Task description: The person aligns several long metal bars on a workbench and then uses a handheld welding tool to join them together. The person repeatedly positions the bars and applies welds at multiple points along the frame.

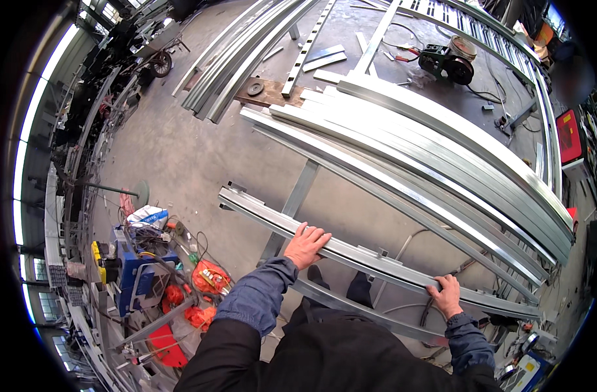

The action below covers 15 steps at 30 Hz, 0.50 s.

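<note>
A long galvanised steel channel (370, 256) lies across a metal support frame in front of me, running from left to lower right. My left hand (306, 244) rests on top of it near its left third, fingers spread over the upper edge. My right hand (446, 295) grips the same channel further right, fingers curled over its near edge. Both sleeves are blue denim under a black jacket.
A thick stack of long steel profiles (442, 157) lies beyond the channel. More profiles (246, 59) lie on the concrete floor farther away. A blue machine with orange cables (138, 271) stands at my left. A cut-off saw (450, 62) sits far right.
</note>
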Motion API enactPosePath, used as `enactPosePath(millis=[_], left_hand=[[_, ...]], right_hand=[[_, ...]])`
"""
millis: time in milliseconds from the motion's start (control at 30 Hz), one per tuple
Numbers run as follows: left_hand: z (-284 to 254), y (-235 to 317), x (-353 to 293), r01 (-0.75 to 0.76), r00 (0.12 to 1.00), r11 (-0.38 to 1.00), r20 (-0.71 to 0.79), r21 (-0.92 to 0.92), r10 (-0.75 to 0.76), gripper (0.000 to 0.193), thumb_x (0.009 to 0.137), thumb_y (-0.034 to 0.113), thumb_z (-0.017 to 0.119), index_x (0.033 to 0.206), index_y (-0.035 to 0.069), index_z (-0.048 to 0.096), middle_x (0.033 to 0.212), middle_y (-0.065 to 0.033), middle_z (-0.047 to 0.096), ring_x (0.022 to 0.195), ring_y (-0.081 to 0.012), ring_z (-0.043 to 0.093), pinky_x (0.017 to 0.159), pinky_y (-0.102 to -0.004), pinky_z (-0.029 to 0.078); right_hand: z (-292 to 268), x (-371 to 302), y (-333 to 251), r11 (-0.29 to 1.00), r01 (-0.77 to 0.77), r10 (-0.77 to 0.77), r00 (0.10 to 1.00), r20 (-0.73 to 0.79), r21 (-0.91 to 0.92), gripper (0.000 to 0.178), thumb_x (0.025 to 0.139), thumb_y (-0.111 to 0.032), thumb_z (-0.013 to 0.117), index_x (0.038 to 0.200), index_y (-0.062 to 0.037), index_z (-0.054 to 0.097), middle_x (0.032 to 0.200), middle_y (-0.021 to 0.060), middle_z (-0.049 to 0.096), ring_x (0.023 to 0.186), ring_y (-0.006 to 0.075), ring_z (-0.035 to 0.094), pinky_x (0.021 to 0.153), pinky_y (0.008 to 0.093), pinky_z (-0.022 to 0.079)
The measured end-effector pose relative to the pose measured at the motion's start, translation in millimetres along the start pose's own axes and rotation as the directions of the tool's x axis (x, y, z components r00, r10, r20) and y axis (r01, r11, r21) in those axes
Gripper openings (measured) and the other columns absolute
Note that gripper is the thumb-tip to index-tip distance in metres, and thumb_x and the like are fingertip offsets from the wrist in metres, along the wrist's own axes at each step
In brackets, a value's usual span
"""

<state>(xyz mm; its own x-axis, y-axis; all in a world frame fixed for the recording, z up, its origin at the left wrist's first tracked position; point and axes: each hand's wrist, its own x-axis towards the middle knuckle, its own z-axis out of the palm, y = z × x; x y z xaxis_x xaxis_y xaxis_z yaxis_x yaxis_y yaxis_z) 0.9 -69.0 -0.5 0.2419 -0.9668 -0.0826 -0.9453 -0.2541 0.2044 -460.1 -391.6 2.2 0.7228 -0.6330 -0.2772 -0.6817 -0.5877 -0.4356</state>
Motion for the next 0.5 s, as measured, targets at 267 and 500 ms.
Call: enactPosePath(millis=[267, 500], left_hand=[[-9.7, -18.7, -13.8, 0.017, 1.0, 0.999, -0.016, -0.043, -0.018, 0.088, 0.078, 0.037, 0.094, 0.155, 0.017, 0.057, 0.14, -0.0047, 0.058, 0.139, -0.0251, 0.053, 0.131, -0.0525, 0.031], [-19.2, -86.2, -37.8, 0.08, 0.996, 0.994, -0.031, -0.071, -0.082, 0.086, 0.077, 0.036, 0.094, 0.153, 0.016, 0.058, 0.139, -0.0048, 0.06, 0.139, -0.0253, 0.054, 0.13, -0.0536, 0.031]], right_hand=[[6.4, 1.5, -9.0, 0.997, -0.08, 0.08, 0.997, -0.011, 0.013, 0.036, 0.09, -0.043, 0.082, 0.1, -0.0084, 0.079, 0.104, 0.0108, 0.067, 0.107, 0.0349, 0.061, 0.096, 0.0467, 0.047], [27.0, 4.4, 24.6, 0.979, -0.164, 0.163, 0.986, -0.015, -0.118, 0.037, 0.103, -0.04, 0.07, 0.093, -0.0047, 0.074, 0.104, 0.0155, 0.067, 0.106, 0.04, 0.06, 0.094, 0.0509, 0.048]])
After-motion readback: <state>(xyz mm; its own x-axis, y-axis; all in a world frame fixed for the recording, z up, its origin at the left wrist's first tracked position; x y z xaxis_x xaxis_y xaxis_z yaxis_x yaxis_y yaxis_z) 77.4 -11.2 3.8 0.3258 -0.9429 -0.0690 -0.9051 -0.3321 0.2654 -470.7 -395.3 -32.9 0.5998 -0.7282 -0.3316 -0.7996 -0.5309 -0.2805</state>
